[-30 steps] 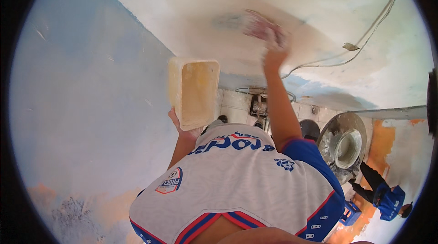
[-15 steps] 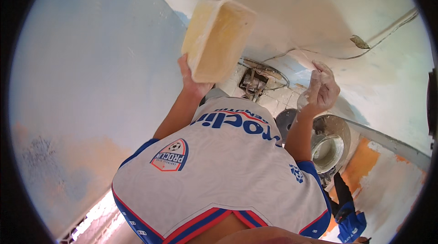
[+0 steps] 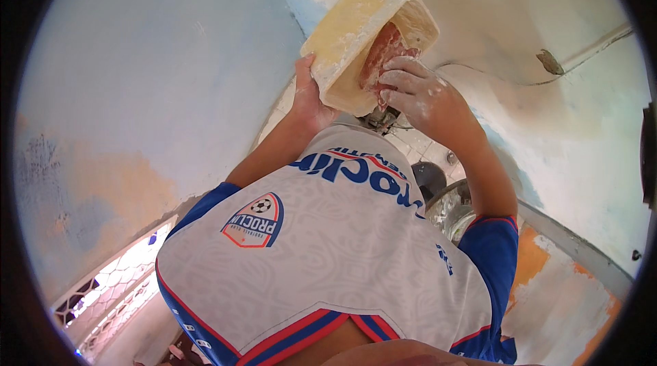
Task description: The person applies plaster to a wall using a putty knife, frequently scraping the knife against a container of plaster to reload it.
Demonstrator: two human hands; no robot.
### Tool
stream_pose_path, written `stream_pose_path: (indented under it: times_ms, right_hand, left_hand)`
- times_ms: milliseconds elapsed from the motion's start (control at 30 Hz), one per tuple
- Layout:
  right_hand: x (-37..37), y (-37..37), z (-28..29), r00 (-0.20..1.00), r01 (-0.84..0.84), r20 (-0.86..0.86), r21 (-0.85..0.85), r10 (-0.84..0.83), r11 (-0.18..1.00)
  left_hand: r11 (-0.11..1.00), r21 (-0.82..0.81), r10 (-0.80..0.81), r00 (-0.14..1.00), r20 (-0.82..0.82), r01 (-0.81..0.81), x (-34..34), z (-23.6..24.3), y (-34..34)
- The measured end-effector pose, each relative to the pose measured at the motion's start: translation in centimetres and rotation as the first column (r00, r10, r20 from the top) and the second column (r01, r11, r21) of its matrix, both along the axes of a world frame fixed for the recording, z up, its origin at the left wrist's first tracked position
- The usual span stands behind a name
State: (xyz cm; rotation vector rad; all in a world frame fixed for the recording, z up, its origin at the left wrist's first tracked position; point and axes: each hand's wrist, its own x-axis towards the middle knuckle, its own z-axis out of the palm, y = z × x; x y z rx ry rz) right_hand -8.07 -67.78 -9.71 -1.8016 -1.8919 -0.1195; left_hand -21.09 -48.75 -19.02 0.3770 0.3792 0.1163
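Observation:
My left hand [image 3: 313,102] grips the lower left side of a pale yellow plastic tub [image 3: 348,23], its thumb against the outer wall. The tub is tilted, its mouth toward my right, and its walls are smeared with white. Inside the mouth, my right hand [image 3: 424,95] has its fingers curled on a reddish flat piece [image 3: 383,58] coated in white paste. Whether that piece is stiff or soft, I cannot tell. White residue covers the right fingers. The tub's far inner corner is partly hidden by the piece and the hand.
Patchy blue and white walls [image 3: 137,92] rise at left and right. A thin cable [image 3: 493,80] runs along the right wall. Below my right arm are a bucket [image 3: 460,219] and a dark round object [image 3: 430,180] on the tiled floor. A bright lattice opening [image 3: 109,284] lies at lower left.
My right hand has moved left and up into the tub's mouth, onto the reddish piece. The tub has shifted right and turned, and that piece now shows inside it.

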Motion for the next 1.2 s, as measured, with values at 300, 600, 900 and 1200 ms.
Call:
stream_pose_path:
  times_ms: [300, 600, 900, 1200]
  right_hand:
    - [0.5, 2.9, -2.6, 0.989, -0.037, -0.138, 0.064, 0.046, 0.997]
    - [-1.9, 6.1, -1.4, 0.984, 0.095, -0.174, 0.273, -0.048, 0.957]
    - [-2.9, 13.5, -3.0, 0.934, 0.299, -0.319, 0.461, -0.158, 0.835]
    - [-5.5, 18.9, -5.2, 0.739, 0.618, -0.652, 0.556, -0.169, 0.556]
  left_hand:
    - [0.999, -0.011, 0.053, 0.998, 0.021, -0.053, -0.8, 0.4, 0.7]
    - [0.992, -0.072, 0.096, 0.993, -0.070, -0.101, -2.2, 0.1, 6.6]
    - [0.995, -0.091, 0.032, 0.997, -0.064, -0.038, -2.4, 0.0, 14.1]
    - [0.998, -0.067, -0.022, 0.996, -0.090, 0.016, -3.5, -0.8, 23.8]
